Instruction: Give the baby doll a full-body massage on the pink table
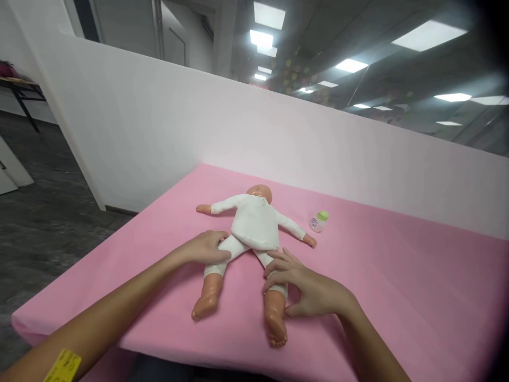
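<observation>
A baby doll point(256, 223) with a white cloth body lies on its back on the pink-covered table, arms and legs spread. Its head points to the far side and its bare feet toward me. My left hand point(207, 248) grips the upper part of the leg on the left, thumb on top and the other fingers partly hidden. Around the other leg, near the knee, curl the fingers of my right hand point(304, 286), with the thumb low beside the shin. A small clear bottle point(318, 221) with a green cap lies beyond the doll's hand on the right.
The pink tablecloth point(382, 286) covers the table, whose left edge drops to a dark floor point(51, 212). A white partition point(286, 143) stands along the far side. Another table point(24, 90) is in the left background. A yellow tag point(63, 366) sits on my left forearm.
</observation>
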Available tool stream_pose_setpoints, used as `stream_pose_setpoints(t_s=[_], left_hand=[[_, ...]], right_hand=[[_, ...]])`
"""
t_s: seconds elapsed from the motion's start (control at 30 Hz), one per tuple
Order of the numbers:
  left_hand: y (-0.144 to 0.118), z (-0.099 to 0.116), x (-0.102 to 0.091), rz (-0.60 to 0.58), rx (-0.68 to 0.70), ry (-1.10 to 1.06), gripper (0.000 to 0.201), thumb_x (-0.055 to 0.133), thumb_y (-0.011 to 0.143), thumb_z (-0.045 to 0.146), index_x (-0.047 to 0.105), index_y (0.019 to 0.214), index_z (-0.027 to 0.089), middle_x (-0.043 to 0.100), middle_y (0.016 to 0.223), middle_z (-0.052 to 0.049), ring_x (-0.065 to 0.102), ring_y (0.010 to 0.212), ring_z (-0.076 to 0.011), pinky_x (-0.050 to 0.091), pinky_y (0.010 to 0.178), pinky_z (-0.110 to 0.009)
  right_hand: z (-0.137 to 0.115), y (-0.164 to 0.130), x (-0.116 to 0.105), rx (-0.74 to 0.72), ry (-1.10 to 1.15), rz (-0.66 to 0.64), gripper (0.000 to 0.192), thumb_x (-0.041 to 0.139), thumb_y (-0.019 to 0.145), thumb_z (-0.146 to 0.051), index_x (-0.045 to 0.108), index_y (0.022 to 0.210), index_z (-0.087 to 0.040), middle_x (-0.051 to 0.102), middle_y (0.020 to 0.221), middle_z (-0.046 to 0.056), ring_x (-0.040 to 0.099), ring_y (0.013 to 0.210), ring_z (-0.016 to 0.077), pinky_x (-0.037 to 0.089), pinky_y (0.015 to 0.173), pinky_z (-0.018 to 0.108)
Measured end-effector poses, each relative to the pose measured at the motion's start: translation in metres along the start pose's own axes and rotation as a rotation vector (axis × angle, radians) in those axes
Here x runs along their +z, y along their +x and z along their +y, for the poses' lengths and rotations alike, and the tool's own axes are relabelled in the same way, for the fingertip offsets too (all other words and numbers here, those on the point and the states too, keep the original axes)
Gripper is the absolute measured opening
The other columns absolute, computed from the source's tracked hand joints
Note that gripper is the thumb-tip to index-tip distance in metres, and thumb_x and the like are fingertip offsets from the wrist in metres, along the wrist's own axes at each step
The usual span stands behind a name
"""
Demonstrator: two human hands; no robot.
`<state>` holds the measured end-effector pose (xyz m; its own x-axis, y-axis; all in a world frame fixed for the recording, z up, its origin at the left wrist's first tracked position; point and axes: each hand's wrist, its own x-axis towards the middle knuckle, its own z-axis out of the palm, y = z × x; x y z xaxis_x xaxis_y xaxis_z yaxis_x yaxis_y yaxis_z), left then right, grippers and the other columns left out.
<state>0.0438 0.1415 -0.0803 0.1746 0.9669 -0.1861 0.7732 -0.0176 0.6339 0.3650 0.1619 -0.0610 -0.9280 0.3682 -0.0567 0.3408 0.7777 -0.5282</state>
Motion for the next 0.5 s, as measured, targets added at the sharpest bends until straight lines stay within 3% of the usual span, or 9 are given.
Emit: stream_pose_setpoints(t_s=[0.1, 0.27, 0.4, 0.5], left_hand=[[0.000, 0.002, -0.001, -0.003, -0.016, 0.014, 0.033, 0.060, 0.074, 0.043, 0.065, 0.097, 0.020, 0.074, 0.098, -0.006, 0.068, 0.085, -0.0268, 0.043, 0.066, -0.030], [-0.001, 0.002, 0.000, -0.009, -0.035, 0.041, 0.036, 0.064, 0.074, 0.047, 0.065, 0.097, 0.020, 0.073, 0.097, -0.005, 0.066, 0.083, -0.0259, 0.041, 0.063, -0.030], [-0.001, 0.000, 0.002, -0.008, -0.005, -0.032, 0.060, 0.076, 0.069, 0.059, 0.065, 0.113, 0.022, 0.073, 0.098, -0.004, 0.067, 0.083, -0.0261, 0.042, 0.063, -0.029], [-0.002, -0.001, 0.002, -0.001, 0.010, -0.059, 0.076, 0.079, 0.067, 0.061, 0.060, 0.129, 0.022, 0.072, 0.094, -0.004, 0.067, 0.078, -0.0256, 0.041, 0.061, -0.029]], right_hand=[[0.000, -0.005, -0.001, 0.026, 0.010, -0.040, 0.048, 0.084, 0.072, -0.024, 0.073, 0.118, -0.032, 0.062, 0.129, 0.003, 0.035, 0.149, 0.0320, 0.019, 0.128, 0.051], [-0.003, -0.005, 0.001, 0.025, 0.020, -0.077, 0.059, 0.088, 0.068, -0.034, 0.071, 0.124, -0.029, 0.058, 0.140, 0.006, 0.029, 0.152, 0.0390, 0.031, 0.122, 0.052], [-0.008, 0.000, 0.006, -0.022, 0.060, -0.041, 0.044, 0.083, 0.080, -0.045, 0.074, 0.119, -0.026, 0.065, 0.133, 0.007, 0.046, 0.139, 0.0344, 0.039, 0.116, 0.048], [-0.010, 0.003, 0.008, -0.073, 0.075, 0.001, 0.026, 0.074, 0.090, -0.038, 0.076, 0.114, -0.026, 0.073, 0.114, 0.005, 0.053, 0.131, 0.0298, 0.036, 0.119, 0.049]])
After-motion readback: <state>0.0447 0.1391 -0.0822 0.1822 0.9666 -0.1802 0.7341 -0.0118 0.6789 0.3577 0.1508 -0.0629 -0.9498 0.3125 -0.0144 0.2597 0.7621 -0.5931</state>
